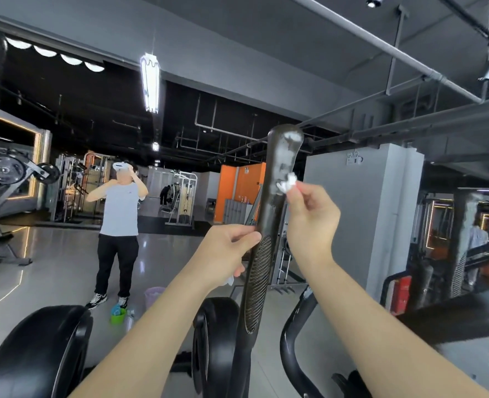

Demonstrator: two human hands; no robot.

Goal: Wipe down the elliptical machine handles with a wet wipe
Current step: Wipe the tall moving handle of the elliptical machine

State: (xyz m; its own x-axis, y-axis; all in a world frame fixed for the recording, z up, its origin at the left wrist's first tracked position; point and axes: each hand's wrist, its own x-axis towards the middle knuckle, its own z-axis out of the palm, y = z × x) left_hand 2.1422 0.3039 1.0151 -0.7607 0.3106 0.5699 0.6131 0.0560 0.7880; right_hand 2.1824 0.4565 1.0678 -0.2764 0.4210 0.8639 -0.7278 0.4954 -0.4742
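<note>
While the left hand (226,251) grips the handle (272,209) by its edge, right fingers (298,194) pinch the wipe (287,183) against it.

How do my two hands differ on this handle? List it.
The left hand grips the handle lower, by the ribbed section; the right hand is higher. The right hand pinches a white wipe against the handle; the left hand clasps the handle itself. Both work on the same handle.
</note>
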